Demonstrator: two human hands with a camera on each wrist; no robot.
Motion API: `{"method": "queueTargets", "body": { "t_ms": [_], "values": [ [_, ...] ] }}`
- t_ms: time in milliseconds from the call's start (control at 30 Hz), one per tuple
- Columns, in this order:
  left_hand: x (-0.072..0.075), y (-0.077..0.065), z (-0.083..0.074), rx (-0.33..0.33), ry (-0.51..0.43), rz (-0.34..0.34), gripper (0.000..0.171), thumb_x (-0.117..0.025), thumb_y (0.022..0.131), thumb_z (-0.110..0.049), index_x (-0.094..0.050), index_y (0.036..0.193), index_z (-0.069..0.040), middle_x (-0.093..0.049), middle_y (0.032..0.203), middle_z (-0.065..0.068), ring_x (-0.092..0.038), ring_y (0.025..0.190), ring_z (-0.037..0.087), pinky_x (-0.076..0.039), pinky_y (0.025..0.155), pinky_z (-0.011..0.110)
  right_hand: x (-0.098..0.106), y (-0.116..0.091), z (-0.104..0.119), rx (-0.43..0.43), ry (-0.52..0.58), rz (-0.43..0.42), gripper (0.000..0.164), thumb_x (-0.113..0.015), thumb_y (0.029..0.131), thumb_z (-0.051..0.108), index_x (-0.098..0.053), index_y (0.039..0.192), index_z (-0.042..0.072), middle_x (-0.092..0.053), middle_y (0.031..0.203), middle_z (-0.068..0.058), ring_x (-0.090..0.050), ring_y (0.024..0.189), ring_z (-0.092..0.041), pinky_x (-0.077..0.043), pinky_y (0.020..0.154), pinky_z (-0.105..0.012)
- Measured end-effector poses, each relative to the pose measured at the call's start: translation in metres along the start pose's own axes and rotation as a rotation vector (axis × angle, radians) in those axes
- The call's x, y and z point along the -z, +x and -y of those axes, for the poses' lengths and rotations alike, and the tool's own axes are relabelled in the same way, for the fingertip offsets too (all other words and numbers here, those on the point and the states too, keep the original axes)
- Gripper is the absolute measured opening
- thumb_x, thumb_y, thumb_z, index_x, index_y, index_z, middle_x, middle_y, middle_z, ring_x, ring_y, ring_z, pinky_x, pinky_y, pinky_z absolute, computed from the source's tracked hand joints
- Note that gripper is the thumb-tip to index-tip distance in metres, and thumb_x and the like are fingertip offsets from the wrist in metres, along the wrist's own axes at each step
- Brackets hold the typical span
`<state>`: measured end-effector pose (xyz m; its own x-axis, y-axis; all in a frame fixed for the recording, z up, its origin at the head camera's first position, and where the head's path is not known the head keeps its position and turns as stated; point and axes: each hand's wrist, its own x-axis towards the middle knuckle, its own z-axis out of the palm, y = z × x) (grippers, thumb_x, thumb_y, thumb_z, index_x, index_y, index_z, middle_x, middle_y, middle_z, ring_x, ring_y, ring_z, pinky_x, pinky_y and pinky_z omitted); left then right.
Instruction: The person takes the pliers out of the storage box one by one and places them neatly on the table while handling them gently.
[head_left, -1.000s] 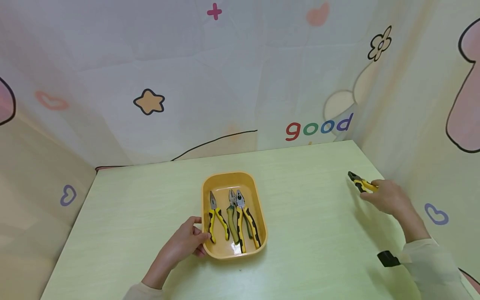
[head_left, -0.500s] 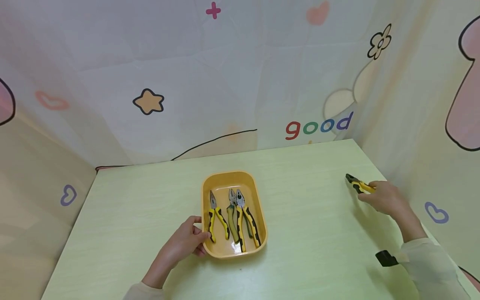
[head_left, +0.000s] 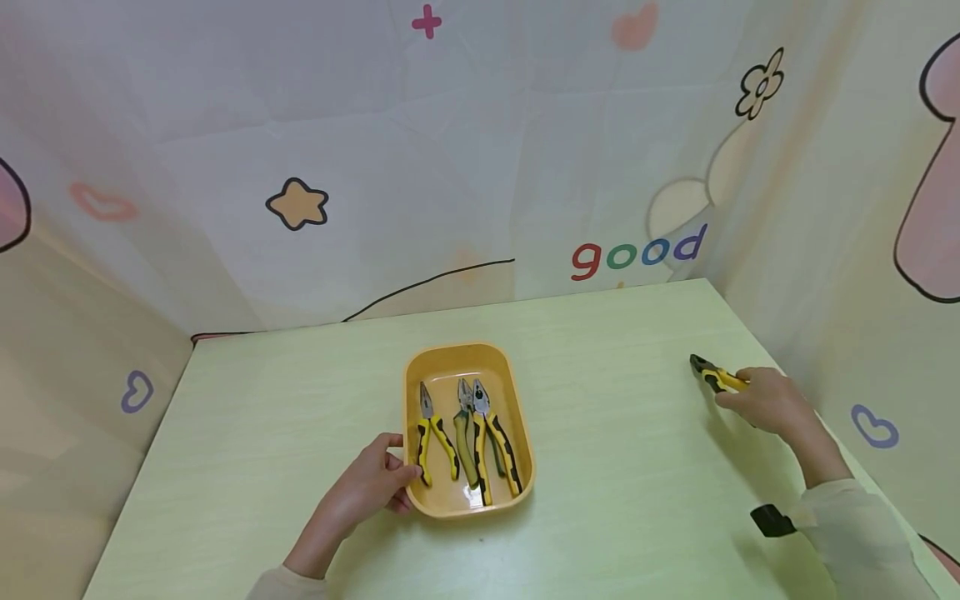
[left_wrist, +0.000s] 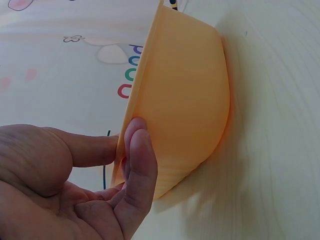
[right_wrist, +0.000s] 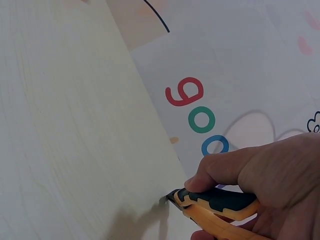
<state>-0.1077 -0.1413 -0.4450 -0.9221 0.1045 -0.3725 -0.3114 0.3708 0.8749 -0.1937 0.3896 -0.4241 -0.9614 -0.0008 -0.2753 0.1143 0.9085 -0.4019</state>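
My left hand (head_left: 375,475) pinches the left rim of a yellow plastic tray (head_left: 459,360), thumb over the edge and fingers against the outer wall (left_wrist: 185,80). Inside lie long-nose pliers (head_left: 425,417) with yellow-black handles, cutting pliers (head_left: 463,425) with green handles, and combination pliers (head_left: 482,417) partly over the green ones. Far to the right, my right hand (head_left: 768,402) grips another pair of yellow-black pliers (head_left: 716,375) by the handles, its dark head pointing up and left. In the right wrist view, the thumb presses on the pliers' handle (right_wrist: 220,198); their tip is close to the tabletop, contact unclear.
The pale green table (head_left: 600,433) spreads between the tray and my right hand. A printed cloth backdrop (head_left: 390,150) stands along the back and both sides. A black strap piece (head_left: 772,520) sticks out by my right sleeve.
My right hand has lowered slightly toward the table with the pliers, shifting a little left and nearer. My left hand and the tray have stayed in place.
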Motion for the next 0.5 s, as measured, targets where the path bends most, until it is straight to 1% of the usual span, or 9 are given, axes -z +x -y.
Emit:
{"method": "queueTargets", "body": {
  "t_ms": [133, 267, 367, 500],
  "values": [
    [0.0001, 0.0001, -0.0002, 0.001, 0.001, 0.001, 0.051, -0.064, 0.099, 0.001, -0.039, 0.142, 0.011, -0.06, 0.092, 0.019, -0.064, 0.06, 0.02, -0.062, 0.058, 0.038, -0.0005, 0.0012, -0.002, 0.008, -0.005, -0.01, 0.07, -0.062, 0.093, 0.028, -0.043, 0.132, -0.027, -0.055, 0.1, -0.029, -0.053, 0.079, -0.031, -0.044, 0.058, -0.033],
    [0.0003, -0.0002, -0.0007, 0.001, 0.002, 0.003, 0.052, -0.064, 0.099, 0.001, -0.039, 0.143, 0.011, -0.06, 0.091, 0.019, -0.064, 0.06, 0.021, -0.062, 0.059, 0.039, 0.0003, 0.0021, -0.0039, 0.021, -0.021, -0.015, 0.071, -0.063, 0.092, 0.028, -0.043, 0.131, -0.028, -0.055, 0.103, -0.032, -0.053, 0.083, -0.035, -0.045, 0.061, -0.034],
    [0.0003, -0.0001, -0.0008, 0.001, 0.0, 0.004, 0.052, -0.064, 0.099, 0.001, -0.038, 0.143, 0.012, -0.06, 0.091, 0.019, -0.064, 0.059, 0.02, -0.062, 0.058, 0.038, 0.0012, 0.0021, -0.0043, 0.016, -0.03, -0.008, 0.073, -0.063, 0.093, 0.029, -0.042, 0.131, -0.029, -0.055, 0.107, -0.035, -0.053, 0.086, -0.037, -0.046, 0.063, -0.035],
    [0.0001, -0.0003, -0.0009, 0.003, 0.0, 0.003, 0.052, -0.064, 0.099, 0.002, -0.039, 0.143, 0.012, -0.06, 0.092, 0.019, -0.063, 0.059, 0.02, -0.062, 0.058, 0.038, 0.0021, 0.001, -0.0034, 0.008, -0.03, -0.001, 0.07, -0.064, 0.093, 0.03, -0.045, 0.127, -0.028, -0.055, 0.102, -0.031, -0.052, 0.084, -0.036, -0.045, 0.062, -0.035]
  ]
}}
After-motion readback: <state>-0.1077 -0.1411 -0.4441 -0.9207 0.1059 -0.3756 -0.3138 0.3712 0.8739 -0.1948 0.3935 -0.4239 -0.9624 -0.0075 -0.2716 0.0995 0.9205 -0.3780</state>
